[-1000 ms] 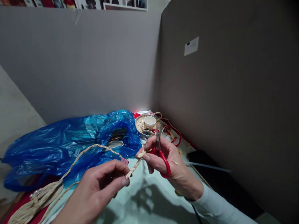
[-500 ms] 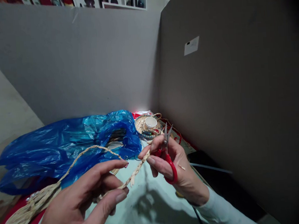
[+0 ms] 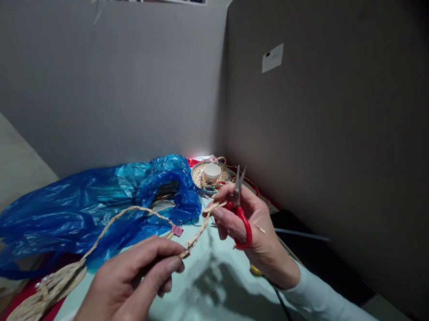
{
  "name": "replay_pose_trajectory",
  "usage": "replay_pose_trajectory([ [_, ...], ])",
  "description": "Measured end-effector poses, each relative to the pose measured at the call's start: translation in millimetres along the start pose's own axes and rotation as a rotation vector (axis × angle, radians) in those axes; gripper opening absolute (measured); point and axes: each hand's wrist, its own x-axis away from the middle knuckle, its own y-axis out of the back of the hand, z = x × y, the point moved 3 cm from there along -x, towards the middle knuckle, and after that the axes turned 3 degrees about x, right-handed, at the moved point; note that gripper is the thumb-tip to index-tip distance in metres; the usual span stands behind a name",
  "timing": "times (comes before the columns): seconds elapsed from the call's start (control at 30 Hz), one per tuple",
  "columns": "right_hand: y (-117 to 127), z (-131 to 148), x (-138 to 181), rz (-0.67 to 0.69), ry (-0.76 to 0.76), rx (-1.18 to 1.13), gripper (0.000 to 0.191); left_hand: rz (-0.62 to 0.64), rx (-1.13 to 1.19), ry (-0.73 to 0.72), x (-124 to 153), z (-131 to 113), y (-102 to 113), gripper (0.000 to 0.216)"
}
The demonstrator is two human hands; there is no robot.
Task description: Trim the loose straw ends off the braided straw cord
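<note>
A pale braided cord [image 3: 203, 227] runs between my two hands above the table. My left hand [image 3: 134, 281] pinches its lower end between thumb and fingertips. At the upper end, the thumb and fingers of my right hand [image 3: 249, 221] grip the braid, where loose strand ends stick out. Red-handled scissors [image 3: 243, 221] hang on the same right hand, their blades pointing up and slightly apart. A small cut bit of straw [image 3: 261, 229] lies on the back of that hand. Just beyond my left fingertips, a pink binder clip [image 3: 177, 229] grips the end of another braided stretch.
A blue plastic bag [image 3: 93, 197] lies along the back left. A coil of braided cord [image 3: 37, 302] rests on red cloth at the left. Behind my right hand, a woven basket [image 3: 198, 177] holds a white cup [image 3: 212, 172]. Grey partitions [image 3: 159, 86] stand behind and to the right.
My left hand has closed its fingertips on the braid. The pink clip, mostly hidden before, now shows. My right hand has shifted slightly, and the loose strand ends at its fingertips show more.
</note>
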Motion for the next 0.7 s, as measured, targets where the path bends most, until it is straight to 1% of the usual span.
replay_pose_trajectory([
  [0.07, 0.1, -1.9, -1.5, 0.005, -0.018, 0.048, 0.027, 0.108, 0.174, 0.161, -2.9, 2.9, -4.9, 0.011],
  [0.13, 0.8, -6.6, -3.9, 0.044, -0.071, 0.094, 0.029, 0.174, 0.337, 0.28, -4.3, 5.2, -8.4, 0.014],
  [0.23, 2.7, -15.7, -7.2, 0.152, -0.163, 0.163, 0.031, 0.202, 0.481, 0.362, -4.3, 6.1, -10.8, 0.021],
  [0.33, 5.2, -18.9, -8.5, 0.213, -0.155, 0.26, 0.035, 0.189, 0.527, 0.398, -3.2, 4.3, -11.2, 0.025],
  [0.4, 6.4, -16.5, -8.0, 0.2, -0.083, 0.369, 0.04, 0.158, 0.542, 0.405, -3.0, 1.9, -10.5, 0.026],
  [0.5, 6.1, -8.2, -4.8, 0.131, 0.105, 0.592, 0.042, 0.107, 0.558, 0.409, -3.8, -1.1, -8.2, 0.024],
  [0.57, 3.4, -3.4, -0.8, 0.111, 0.223, 0.721, 0.042, 0.079, 0.573, 0.398, -5.2, -1.3, -5.5, 0.022],
  [0.7, -3.7, 2.1, 9.3, 0.109, 0.392, 0.848, 0.043, 0.023, 0.572, 0.376, -8.6, 3.6, 1.6, 0.015],
])
